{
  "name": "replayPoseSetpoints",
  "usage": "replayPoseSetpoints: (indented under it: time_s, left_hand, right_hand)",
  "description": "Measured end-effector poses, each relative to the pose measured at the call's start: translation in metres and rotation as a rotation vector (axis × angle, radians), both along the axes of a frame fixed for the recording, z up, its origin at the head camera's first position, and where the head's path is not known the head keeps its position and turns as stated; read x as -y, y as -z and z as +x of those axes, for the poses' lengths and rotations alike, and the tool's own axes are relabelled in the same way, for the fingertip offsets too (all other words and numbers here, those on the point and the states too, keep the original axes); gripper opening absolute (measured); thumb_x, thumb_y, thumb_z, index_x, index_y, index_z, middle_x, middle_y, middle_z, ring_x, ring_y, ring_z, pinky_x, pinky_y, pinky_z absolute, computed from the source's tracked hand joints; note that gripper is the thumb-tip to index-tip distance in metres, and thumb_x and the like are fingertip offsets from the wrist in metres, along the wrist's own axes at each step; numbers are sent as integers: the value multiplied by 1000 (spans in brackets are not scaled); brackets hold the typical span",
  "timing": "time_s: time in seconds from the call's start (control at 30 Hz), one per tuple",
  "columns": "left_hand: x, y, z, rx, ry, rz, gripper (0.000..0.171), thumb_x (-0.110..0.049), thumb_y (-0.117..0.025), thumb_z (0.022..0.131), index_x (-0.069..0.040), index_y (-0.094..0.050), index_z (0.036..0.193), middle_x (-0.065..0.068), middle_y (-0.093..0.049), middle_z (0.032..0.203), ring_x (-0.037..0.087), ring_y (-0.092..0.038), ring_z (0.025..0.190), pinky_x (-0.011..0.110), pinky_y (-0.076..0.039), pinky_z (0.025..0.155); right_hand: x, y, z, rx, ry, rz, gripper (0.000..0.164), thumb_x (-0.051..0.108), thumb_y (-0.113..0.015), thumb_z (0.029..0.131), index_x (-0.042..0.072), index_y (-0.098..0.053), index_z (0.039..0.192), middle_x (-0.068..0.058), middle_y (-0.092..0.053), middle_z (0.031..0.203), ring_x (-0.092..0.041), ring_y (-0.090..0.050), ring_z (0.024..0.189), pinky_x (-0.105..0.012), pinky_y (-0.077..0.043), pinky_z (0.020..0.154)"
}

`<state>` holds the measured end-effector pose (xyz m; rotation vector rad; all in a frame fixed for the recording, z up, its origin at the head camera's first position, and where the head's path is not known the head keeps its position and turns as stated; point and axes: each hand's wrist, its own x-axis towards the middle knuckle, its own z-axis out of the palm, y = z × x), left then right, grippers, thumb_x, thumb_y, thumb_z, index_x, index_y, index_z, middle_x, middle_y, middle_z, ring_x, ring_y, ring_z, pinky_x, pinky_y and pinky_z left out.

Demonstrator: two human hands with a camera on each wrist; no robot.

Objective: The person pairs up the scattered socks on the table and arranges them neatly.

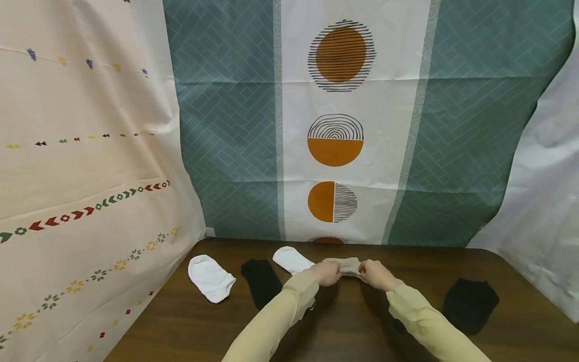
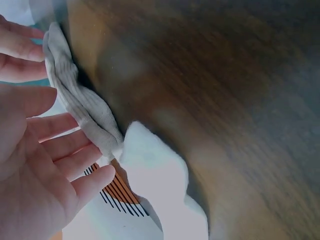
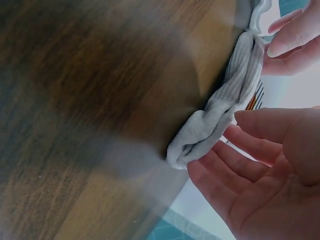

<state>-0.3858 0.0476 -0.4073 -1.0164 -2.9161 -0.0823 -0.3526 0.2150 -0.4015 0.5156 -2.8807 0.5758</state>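
A light beige ribbed sock (image 1: pixel 349 266) lies crosswise between both hands near the back of the table. My left hand (image 1: pixel 326 273) holds its left end, and my right hand (image 1: pixel 378 275) holds the right end. In the left wrist view, the left hand (image 2: pixel 45 165) has its fingers against the sock (image 2: pixel 82 102), thumb close to the edge. The right wrist view shows the right hand (image 3: pixel 270 170) with thumb and fingers on either side of the folded sock (image 3: pixel 215 112). A white sock (image 1: pixel 291 260) lies just left of the left hand, partly covered by it.
Another white sock (image 1: pixel 210 278) lies at the table's left side, with a black sock (image 1: pixel 261 282) beside it. At the right lies another black sock (image 1: pixel 470 305). Dark cloth shows under the right sleeve. Patterned curtains (image 1: pixel 226 125) stand behind the wooden table (image 1: pixel 181 327).
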Motion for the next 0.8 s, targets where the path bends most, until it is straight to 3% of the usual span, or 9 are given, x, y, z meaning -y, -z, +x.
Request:
replayPoseSetpoints:
  time_s: [0.2,0.47,0.8]
  left_hand:
    - [-4,-2,-5,48,-6,20,18,-15,-49,90,-8,-61,79,2,-59,76,11,-52,67,24,-42,64]
    - [-6,-2,-6,60,-55,-10,14,-14,-49,91,-6,-60,93,6,-63,95,12,-57,83,24,-42,71]
    - [-6,-3,-9,125,-99,-3,17,-14,-49,91,-7,-61,100,4,-61,96,11,-53,76,24,-41,67]
  right_hand:
    - [-2,1,-5,19,28,-5,14,-5,-57,78,-7,-64,89,-16,-62,86,-23,-57,72,-39,-46,67]
    - [0,3,-8,21,28,-16,14,-4,-57,80,-6,-64,92,-14,-62,86,-20,-53,69,-39,-45,68]
    - [0,5,-12,-15,28,16,13,-3,-59,79,-7,-64,90,-15,-62,86,-28,-59,77,-42,-46,71]
